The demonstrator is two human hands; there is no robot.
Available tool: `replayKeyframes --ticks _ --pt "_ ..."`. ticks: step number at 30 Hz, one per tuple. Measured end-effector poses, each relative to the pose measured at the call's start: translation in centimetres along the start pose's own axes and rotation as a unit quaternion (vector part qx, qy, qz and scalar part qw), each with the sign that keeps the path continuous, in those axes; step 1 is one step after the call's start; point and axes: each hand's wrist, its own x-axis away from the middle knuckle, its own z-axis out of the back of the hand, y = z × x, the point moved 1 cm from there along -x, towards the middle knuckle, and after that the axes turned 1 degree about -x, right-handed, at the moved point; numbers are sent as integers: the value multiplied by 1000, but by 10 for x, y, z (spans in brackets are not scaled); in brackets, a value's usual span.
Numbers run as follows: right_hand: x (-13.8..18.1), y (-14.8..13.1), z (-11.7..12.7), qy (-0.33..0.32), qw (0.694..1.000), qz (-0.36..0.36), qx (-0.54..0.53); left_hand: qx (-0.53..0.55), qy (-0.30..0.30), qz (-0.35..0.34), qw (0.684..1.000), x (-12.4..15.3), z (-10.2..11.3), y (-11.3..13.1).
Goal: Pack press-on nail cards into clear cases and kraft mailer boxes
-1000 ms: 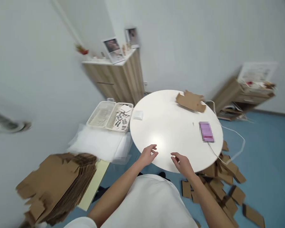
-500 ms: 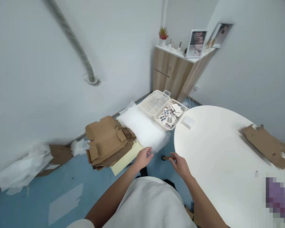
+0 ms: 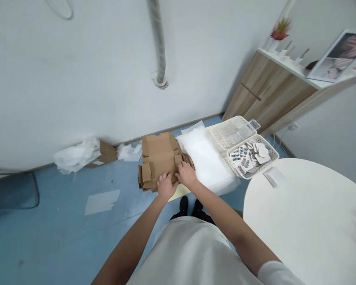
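Note:
A stack of flat brown cardboard box blanks [image 3: 158,158] lies on the blue floor near the wall. My left hand [image 3: 165,186] rests on the stack's near edge, fingers curled over the cardboard. My right hand [image 3: 186,173] is beside it at the stack's near right corner, fingers bent onto the top sheet. Whether either hand has a firm hold on a sheet is not clear. A yellow sheet [image 3: 180,191] shows under the stack, below my hands.
A pile of white foam sheets [image 3: 206,158] lies right of the stack, then two white baskets [image 3: 234,132], one holding small cards [image 3: 249,154]. The round white table [image 3: 308,221] is at right, a wooden cabinet [image 3: 273,95] behind. Crumpled white wrapping [image 3: 75,156] lies by the wall.
My view has swung left from the table to the floor. Both hands have reached forward and down from mid-air onto the cardboard stack.

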Motion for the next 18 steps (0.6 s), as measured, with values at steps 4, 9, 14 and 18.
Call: replayKeyframes --ticks 4,9,14,18 --pt "-23 1 -7 -57 994 -78 55 20 14 -5 1000 3 -5 -6" --pt "-27 32 2 -40 980 -172 -89 20 15 4 1000 2 8 -9" --pt "-25 48 13 -26 905 -233 -356 17 -18 -70 997 2 21 -11" --pt "-15 52 25 4 819 -235 -524 44 6 -118 992 -1 32 -12"
